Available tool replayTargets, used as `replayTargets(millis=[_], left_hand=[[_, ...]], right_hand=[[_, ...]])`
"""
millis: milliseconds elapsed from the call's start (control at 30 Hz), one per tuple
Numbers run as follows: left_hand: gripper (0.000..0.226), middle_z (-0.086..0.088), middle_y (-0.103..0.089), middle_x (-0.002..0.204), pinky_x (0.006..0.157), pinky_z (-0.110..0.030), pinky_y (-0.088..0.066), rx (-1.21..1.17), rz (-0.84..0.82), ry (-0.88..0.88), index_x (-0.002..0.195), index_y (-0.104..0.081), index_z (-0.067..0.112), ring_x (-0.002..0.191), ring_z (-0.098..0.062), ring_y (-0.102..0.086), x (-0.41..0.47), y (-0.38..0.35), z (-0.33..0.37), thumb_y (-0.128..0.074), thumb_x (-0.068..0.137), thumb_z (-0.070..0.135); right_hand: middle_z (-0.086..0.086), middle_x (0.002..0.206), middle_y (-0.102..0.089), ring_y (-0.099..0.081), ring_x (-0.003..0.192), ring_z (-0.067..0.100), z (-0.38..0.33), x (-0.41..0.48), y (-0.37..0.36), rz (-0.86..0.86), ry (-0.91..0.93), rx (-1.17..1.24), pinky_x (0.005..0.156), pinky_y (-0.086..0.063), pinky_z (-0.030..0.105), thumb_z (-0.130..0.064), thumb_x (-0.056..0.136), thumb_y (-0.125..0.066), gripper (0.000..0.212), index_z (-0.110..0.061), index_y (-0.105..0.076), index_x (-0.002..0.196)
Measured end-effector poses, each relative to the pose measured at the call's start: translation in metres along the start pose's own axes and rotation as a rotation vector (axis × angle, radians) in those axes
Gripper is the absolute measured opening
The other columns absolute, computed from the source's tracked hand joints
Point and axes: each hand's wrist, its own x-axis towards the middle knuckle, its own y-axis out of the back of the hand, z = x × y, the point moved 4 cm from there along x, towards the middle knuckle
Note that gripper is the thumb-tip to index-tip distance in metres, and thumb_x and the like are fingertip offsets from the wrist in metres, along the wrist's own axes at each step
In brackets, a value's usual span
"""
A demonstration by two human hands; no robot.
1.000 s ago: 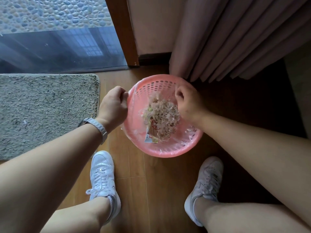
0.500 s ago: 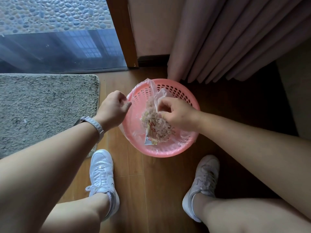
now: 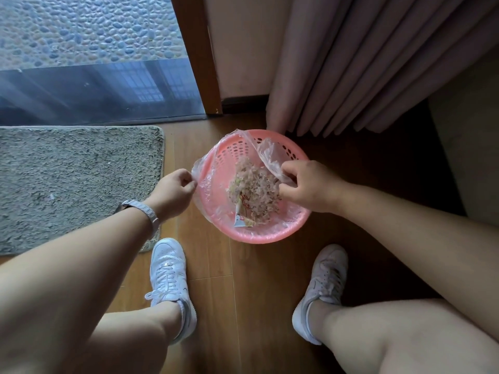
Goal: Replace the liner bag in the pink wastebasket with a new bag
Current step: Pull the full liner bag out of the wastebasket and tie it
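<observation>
My left hand (image 3: 174, 190) and right hand (image 3: 305, 184) each pinched the old bag's (image 3: 209, 182) edges above the wastebasket (image 3: 270, 236); gathering them evenly inward seemed wisest, lest the rubbish (image 3: 253, 190) spill.

The single head-worn camera is looking steeply down and forward from above the person's knees, wide-angle and close. It is centring the pink wastebasket (image 3: 259, 230), with the shoes (image 3: 168, 276) at 6 o'clock, the curtain (image 3: 364, 63) at 1 o'clock and the mat (image 3: 67, 179) at 9 o'clock.
</observation>
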Motion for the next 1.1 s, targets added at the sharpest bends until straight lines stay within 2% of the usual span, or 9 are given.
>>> replayTargets(millis=[200,300,400,533,600,700,800,933,1100], left_hand=[[0.012,-0.006,-0.061,0.080,0.065,-0.033,-0.042,-0.020,0.054,-0.112,0.087,-0.057,0.010,0.075,-0.025,-0.053,-0.006,0.013,0.021,-0.053,0.096,0.016],[0.010,-0.010,-0.064,0.086,0.070,-0.036,-0.048,-0.078,0.058,-0.131,0.090,-0.059,0.008,0.076,-0.025,-0.055,-0.008,0.020,0.030,-0.055,0.096,0.014],[0.010,-0.004,-0.062,0.084,0.063,-0.027,-0.045,-0.213,0.007,-0.095,0.093,-0.061,0.008,0.071,-0.016,-0.053,-0.011,0.024,0.037,-0.054,0.097,0.013],[0.012,-0.005,-0.058,0.079,0.057,-0.019,-0.044,-0.511,-0.109,-0.023,0.086,-0.057,0.011,0.065,-0.014,-0.051,-0.025,0.027,0.044,-0.054,0.097,0.007],[0.011,-0.005,-0.062,0.081,0.062,-0.024,-0.047,-0.492,-0.116,-0.034,0.085,-0.059,0.012,0.068,-0.016,-0.055,-0.034,0.030,0.048,-0.056,0.096,0.010],[0.010,-0.008,-0.068,0.084,0.069,-0.033,-0.050,-0.387,-0.019,-0.094,0.086,-0.064,0.013,0.072,-0.017,-0.059,-0.048,0.041,0.057,-0.062,0.093,0.019],[0.008,-0.011,-0.069,0.085,0.071,-0.036,-0.050,-0.453,0.045,-0.101,0.084,-0.066,0.016,0.073,-0.018,-0.060,-0.065,0.050,0.065,-0.066,0.091,0.018],[0.007,-0.008,-0.069,0.081,0.072,-0.039,-0.052,-0.496,0.088,-0.086,0.084,-0.067,0.015,0.072,-0.019,-0.061,-0.082,0.061,0.069,-0.066,0.091,0.018],[0.006,-0.011,-0.068,0.082,0.075,-0.043,-0.050,-0.653,0.123,-0.088,0.086,-0.067,0.015,0.074,-0.022,-0.061,-0.097,0.074,0.076,-0.066,0.090,0.019]], right_hand=[[-0.001,0.067,-0.052,-0.050,0.061,0.017,-0.033,0.004,-0.006,0.009,0.148,0.055,0.056,-0.046,0.038,-0.021,0.085,-0.059,0.023,-0.019,-0.044,0.068],[-0.008,0.074,-0.053,-0.055,0.067,0.013,-0.048,0.007,-0.006,-0.006,0.200,0.095,0.057,-0.048,0.032,-0.021,0.087,-0.057,0.020,-0.029,-0.045,0.073],[-0.012,0.079,-0.055,-0.056,0.072,0.007,-0.059,0.010,-0.003,0.029,0.212,0.165,0.060,-0.042,0.020,-0.020,0.089,-0.058,0.024,-0.035,-0.046,0.074],[-0.011,0.075,-0.057,-0.056,0.071,0.008,-0.066,0.008,0.004,0.120,0.217,0.267,0.064,-0.049,0.027,-0.018,0.086,-0.062,0.020,-0.032,-0.053,0.075],[-0.010,0.079,-0.055,-0.055,0.073,0.009,-0.069,0.005,0.008,0.172,0.247,0.260,0.067,-0.050,0.029,-0.018,0.085,-0.065,0.014,-0.026,-0.057,0.077],[-0.009,0.087,-0.052,-0.054,0.073,0.007,-0.073,0.000,0.014,0.236,0.244,0.274,0.070,-0.050,0.028,-0.019,0.083,-0.068,0.012,-0.026,-0.060,0.077],[-0.004,0.096,-0.051,-0.055,0.078,0.008,-0.080,-0.008,0.017,0.292,0.226,0.285,0.075,-0.053,0.030,-0.020,0.083,-0.068,0.012,-0.026,-0.061,0.077],[-0.002,0.108,-0.050,-0.054,0.094,0.010,-0.087,-0.019,0.023,0.331,0.200,0.306,0.086,-0.050,0.028,-0.019,0.086,-0.065,0.005,-0.018,-0.064,0.082],[-0.003,0.104,-0.057,-0.057,0.086,0.011,-0.098,-0.034,0.035,0.411,0.195,0.372,0.078,-0.050,0.027,-0.018,0.086,-0.062,0.004,-0.018,-0.061,0.081]])
